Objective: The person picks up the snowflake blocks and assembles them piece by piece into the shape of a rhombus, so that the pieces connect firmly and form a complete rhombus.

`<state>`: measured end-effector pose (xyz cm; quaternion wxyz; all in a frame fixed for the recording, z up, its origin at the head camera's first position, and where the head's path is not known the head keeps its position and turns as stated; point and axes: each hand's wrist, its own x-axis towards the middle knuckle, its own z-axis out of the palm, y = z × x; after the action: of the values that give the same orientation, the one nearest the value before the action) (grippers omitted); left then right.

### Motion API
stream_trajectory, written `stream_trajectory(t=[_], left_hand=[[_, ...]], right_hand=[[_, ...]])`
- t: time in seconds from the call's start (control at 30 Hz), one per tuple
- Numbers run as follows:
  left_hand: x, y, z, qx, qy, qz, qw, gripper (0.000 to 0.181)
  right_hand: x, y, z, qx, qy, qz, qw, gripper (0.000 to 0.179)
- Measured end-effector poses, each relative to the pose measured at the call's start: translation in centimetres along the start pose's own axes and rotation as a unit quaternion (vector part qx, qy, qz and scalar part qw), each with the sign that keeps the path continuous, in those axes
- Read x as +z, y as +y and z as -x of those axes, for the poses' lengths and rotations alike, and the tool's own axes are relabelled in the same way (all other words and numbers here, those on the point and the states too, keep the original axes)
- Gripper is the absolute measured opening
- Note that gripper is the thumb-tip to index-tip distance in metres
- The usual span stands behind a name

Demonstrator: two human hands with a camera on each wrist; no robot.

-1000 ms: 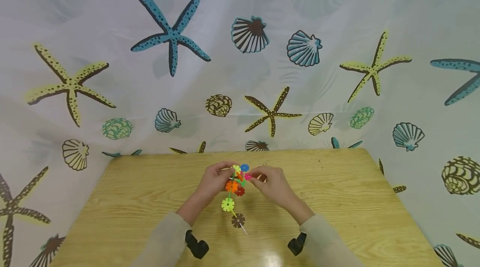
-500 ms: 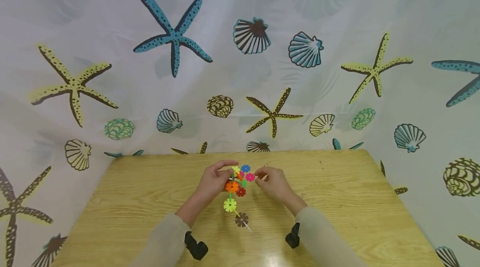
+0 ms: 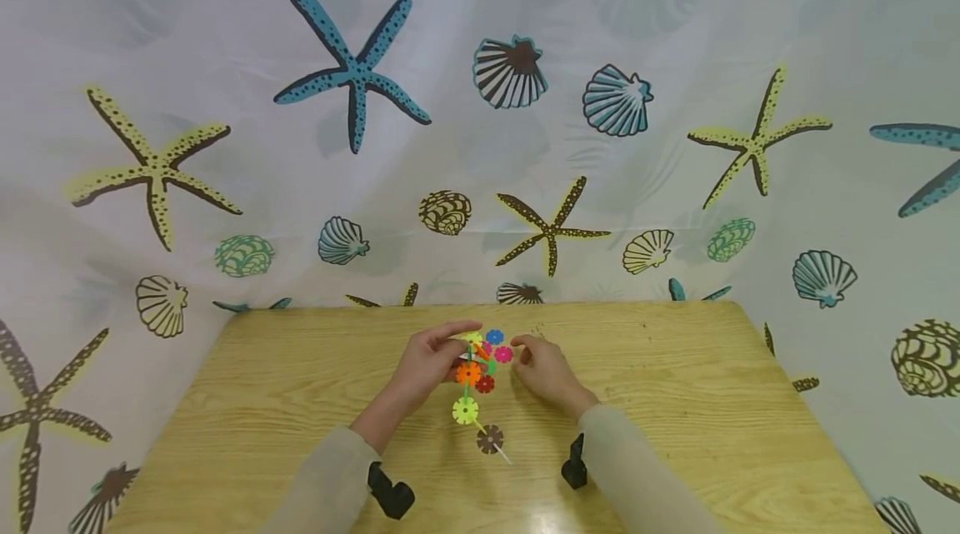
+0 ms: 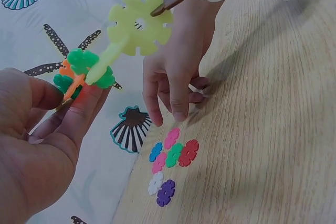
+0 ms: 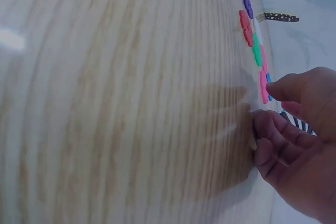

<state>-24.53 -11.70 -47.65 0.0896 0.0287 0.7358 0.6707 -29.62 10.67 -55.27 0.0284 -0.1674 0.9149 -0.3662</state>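
Discs [image 4: 83,61] in the left grip [image 4: 41,153] partly hide its fingers [image 4: 79,115].

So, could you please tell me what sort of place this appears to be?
Probably a screened-off tabletop play or craft spot: a wooden table, a starfish-and-shell sheet behind it, and colourful flower-shaped discs lying on the wood.

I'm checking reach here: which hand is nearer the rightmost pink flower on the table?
Right. The right hand is just right of the pink flower; the left hand is farther off, to its left, holding a flower chain.
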Motion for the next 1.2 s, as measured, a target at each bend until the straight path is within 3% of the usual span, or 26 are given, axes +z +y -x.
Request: stream_trajectory(t=[0.47, 0.7, 0.97, 1.2], left_hand=[[-0.3, -0.3, -0.1, 0.006, -0.021, 0.009, 0.9997, 0.054], [-0.7, -0.4, 0.1, 0.035, -0.050, -0.011, 0.9981, 0.058], [-1.0, -0.7, 0.2, 0.044, -0.086, -0.013, 0.9952, 0.063], [-1.2, -0.8, 0.1, 0.058, -0.094, -0.004, 0.9938, 0.066]], right_hand=[[0.8, 0.5, -1.0, 0.009, -0.012, 0.057, 0.9982, 0.048], [1.2, 0.2, -1.2, 0.021, -0.019, 0.089, 0.9956, 0.041], [1.7, 0.1, -1.2, 0.028, -0.006, 0.097, 0.9949, 0.041], [1.9, 0.1, -1.2, 0.036, 0.005, 0.086, 0.9956, 0.033]])
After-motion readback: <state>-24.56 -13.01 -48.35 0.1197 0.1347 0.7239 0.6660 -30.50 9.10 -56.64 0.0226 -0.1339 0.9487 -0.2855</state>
